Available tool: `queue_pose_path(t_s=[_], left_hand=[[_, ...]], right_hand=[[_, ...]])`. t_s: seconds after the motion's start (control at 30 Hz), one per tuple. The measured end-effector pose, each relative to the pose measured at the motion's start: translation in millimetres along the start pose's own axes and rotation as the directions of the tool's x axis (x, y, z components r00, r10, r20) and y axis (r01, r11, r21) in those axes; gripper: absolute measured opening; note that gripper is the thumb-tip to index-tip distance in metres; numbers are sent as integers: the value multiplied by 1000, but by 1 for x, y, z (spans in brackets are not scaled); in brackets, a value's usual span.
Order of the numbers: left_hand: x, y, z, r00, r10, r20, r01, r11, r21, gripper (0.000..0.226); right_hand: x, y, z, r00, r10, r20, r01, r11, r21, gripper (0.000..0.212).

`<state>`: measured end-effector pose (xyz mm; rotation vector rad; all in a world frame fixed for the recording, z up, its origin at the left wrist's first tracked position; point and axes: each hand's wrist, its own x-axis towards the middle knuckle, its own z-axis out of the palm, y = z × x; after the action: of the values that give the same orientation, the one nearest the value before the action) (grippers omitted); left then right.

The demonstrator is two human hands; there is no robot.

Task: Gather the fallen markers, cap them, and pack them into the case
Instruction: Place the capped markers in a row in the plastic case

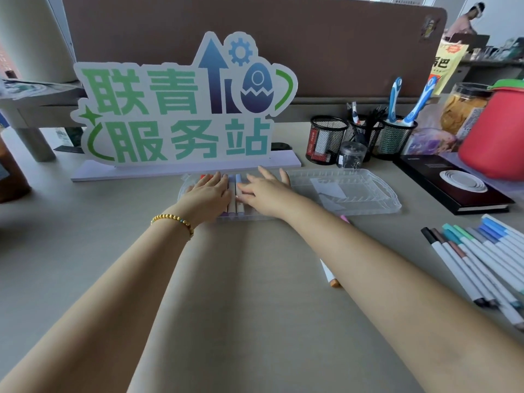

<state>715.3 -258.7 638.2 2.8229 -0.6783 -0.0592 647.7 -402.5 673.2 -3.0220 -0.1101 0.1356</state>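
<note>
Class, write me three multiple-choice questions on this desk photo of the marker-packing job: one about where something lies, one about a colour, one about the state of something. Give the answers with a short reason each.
1. Where does the loose group of markers lie?
A. on the desk to the right of the case
B. inside the mesh pen cups
C. on top of the black box

2. What colour is the bracelet on the left wrist?
A. silver
B. gold
C. black

3. How does the clear marker case stand?
A. shut and latched
B. open, lid laid flat to the right
C. upside down

Answers:
1 A: the markers are fanned out on the desk surface near the right edge of the view.
2 B: gold beads ring the wrist behind the left hand.
3 B: both the left hand and the right hand lie flat on markers in the tray half, and the empty half lies open beside it.
</note>
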Motion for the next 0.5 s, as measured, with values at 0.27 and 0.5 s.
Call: queue_pose_path(t_s=[0.27, 0.5], left_hand=[[-30, 63, -17, 947, -10, -322, -4, 999, -44, 28], [-53, 139, -6, 991, 69, -113, -83, 988, -127, 26]], right_hand=[[-53, 56, -20, 923, 234, -307, -166, 959, 230, 25], [-99, 76, -25, 925, 341, -171, -312, 934, 177, 12]])
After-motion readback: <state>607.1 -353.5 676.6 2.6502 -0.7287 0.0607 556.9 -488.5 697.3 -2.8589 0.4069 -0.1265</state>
